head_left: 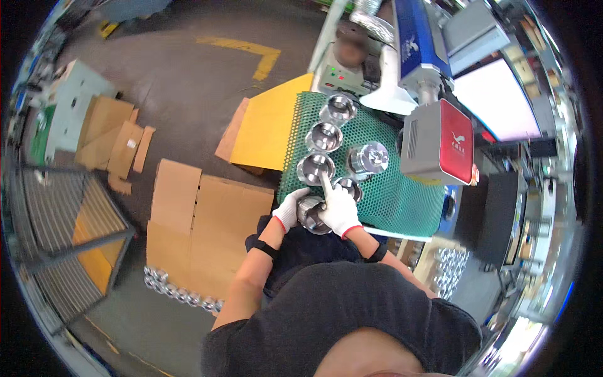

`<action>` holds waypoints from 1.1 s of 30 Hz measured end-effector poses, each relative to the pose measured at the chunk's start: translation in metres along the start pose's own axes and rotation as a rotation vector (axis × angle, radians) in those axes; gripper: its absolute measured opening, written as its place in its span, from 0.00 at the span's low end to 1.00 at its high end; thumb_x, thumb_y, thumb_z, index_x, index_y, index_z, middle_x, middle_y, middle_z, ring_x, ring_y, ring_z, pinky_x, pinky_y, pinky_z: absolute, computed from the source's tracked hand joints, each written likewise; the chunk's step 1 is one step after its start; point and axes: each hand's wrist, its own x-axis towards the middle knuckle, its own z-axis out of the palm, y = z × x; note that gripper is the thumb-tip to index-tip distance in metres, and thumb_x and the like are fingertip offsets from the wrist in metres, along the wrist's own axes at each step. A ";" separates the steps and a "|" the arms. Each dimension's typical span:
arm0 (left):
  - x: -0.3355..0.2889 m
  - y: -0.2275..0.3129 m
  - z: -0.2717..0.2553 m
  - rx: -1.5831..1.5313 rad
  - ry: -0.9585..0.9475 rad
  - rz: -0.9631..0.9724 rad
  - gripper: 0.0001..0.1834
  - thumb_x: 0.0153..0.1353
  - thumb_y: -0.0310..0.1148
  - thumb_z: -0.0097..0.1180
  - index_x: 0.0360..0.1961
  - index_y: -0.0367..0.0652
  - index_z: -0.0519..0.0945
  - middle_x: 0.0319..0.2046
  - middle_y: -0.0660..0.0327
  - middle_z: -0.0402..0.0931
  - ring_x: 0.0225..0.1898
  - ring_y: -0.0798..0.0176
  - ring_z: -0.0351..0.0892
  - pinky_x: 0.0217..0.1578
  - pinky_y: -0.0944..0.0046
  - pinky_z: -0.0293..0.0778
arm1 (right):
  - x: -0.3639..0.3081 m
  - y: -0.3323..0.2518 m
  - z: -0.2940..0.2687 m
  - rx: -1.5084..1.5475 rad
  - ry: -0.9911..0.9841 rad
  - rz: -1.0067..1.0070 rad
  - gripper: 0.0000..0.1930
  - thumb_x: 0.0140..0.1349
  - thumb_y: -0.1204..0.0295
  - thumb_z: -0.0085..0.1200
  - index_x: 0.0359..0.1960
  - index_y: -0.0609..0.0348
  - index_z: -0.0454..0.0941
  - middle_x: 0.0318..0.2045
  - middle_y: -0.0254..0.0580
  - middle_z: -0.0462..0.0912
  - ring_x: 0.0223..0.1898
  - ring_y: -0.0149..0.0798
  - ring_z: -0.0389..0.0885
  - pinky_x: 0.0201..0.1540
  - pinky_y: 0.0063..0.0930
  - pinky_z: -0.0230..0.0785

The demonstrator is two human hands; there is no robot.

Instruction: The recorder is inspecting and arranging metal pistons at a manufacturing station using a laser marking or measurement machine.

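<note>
At the near edge of the green perforated mat, a shiny, open-topped metal cup sits between my white-gloved hands. My left hand curls round its left side. My right hand grips its right rim, with the index finger stretched forward over the edge of another metal cup. Two more open cups, a middle one and a far one, continue that row. To their right is a metal cylinder with a closed-looking top. One more cup is partly hidden behind my right hand.
A red and grey machine head on a blue housing overhangs the mat's right side. A lit screen stands beyond. Flattened cardboard and a row of metal cups lie at left; more metal parts stand at right.
</note>
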 end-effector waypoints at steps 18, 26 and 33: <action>-0.075 0.125 0.017 1.339 0.341 0.497 0.34 0.59 0.57 0.57 0.50 0.31 0.79 0.50 0.47 0.80 0.50 0.48 0.80 0.54 0.55 0.74 | 0.020 -0.013 -0.008 0.243 0.046 0.257 0.19 0.53 0.69 0.60 0.48 0.47 0.76 0.38 0.58 0.76 0.42 0.59 0.78 0.43 0.49 0.72; 0.008 0.180 0.193 2.658 0.040 1.202 0.32 0.47 0.39 0.64 0.56 0.43 0.74 0.51 0.54 0.76 0.56 0.54 0.72 0.68 0.44 0.48 | -0.077 0.041 -0.003 0.064 -0.100 0.277 0.15 0.56 0.72 0.54 0.47 0.45 0.78 0.38 0.55 0.77 0.43 0.55 0.78 0.44 0.46 0.73; 0.051 0.180 0.200 2.814 -0.179 1.183 0.23 0.53 0.29 0.52 0.54 0.45 0.76 0.43 0.53 0.80 0.53 0.52 0.75 0.68 0.47 0.48 | -0.220 0.084 0.032 0.152 0.059 0.614 0.19 0.48 0.70 0.63 0.45 0.49 0.80 0.39 0.55 0.81 0.40 0.58 0.80 0.45 0.50 0.72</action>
